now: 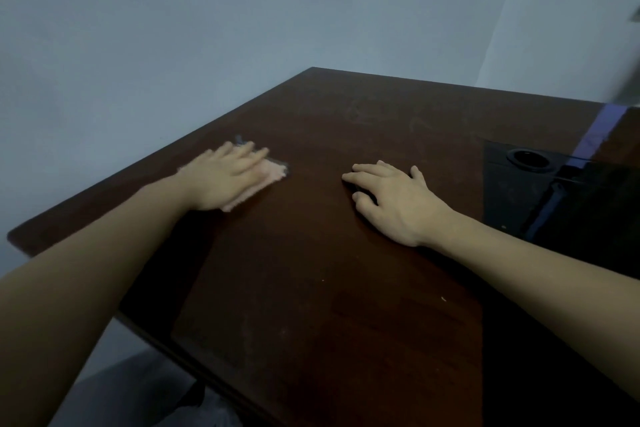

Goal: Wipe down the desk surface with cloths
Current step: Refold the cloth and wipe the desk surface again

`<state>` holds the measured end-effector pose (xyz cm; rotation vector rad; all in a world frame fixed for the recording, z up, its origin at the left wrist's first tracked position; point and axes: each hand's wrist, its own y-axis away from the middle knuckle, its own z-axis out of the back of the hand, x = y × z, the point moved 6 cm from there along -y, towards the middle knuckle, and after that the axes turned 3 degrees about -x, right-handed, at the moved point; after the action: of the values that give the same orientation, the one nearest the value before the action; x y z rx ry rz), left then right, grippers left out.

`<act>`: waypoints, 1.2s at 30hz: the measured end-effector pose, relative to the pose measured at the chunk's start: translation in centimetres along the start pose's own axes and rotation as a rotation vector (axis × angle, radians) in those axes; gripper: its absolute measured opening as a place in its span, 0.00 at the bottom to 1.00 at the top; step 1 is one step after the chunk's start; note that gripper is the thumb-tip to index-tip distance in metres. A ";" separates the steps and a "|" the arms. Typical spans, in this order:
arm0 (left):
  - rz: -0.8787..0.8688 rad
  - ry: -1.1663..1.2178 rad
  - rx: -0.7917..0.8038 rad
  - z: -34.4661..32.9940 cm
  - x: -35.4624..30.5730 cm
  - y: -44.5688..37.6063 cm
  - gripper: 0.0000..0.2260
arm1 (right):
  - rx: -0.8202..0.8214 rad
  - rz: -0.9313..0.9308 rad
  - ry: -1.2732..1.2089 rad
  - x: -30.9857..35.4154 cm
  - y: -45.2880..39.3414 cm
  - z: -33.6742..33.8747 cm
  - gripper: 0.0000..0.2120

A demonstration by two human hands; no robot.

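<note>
Big dark wooden desk (346,253) fills your view, its far corner pushed toward the pale wall (173,28). Off to the desk's right side sits a black glossy panel (554,204) with a round hole (529,159) in it; what the hole holds, I can't tell, it just reads dark. A strip of blue tape (602,125) runs beside it.

Now the action: your left hand (225,177) is flat on the pink cloth (270,172), fingers straight and spread, pressing it onto the desk near the left edge. The cloth pokes out toward the desk's centre, its long axis running roughly along your forearm. Your right hand (391,198) rests near the desk's middle, fingers loosely curled; something dark may be under them, too hidden to call.

Faint dusty smears show toward the desk's far corner, beyond the cloth. Left hand is the nearer one, so I'd judge the next sweep goes forward and rightward.
</note>
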<state>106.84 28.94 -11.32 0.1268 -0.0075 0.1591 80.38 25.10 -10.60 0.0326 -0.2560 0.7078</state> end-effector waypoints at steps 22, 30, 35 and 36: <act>0.102 -0.022 -0.047 -0.3 6.7 -0.3 0.30 | 0.006 -0.004 0.015 0.0 -0.1 0.0 0.23; 0.198 -0.035 -0.080 1.0 3.9 0.0 0.23 | 0.001 0.005 0.010 0.0 -0.1 0.0 0.23; -0.015 -0.076 -0.013 0.2 -0.7 6.8 0.23 | 0.012 0.001 0.017 0.1 0.0 0.0 0.23; -0.047 -0.096 0.024 -0.4 -0.4 7.8 0.22 | 0.011 0.000 0.016 0.0 0.0 0.0 0.23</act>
<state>105.24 36.53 -10.80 0.1582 -0.0986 0.1057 80.44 25.11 -10.62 0.0378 -0.2363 0.7094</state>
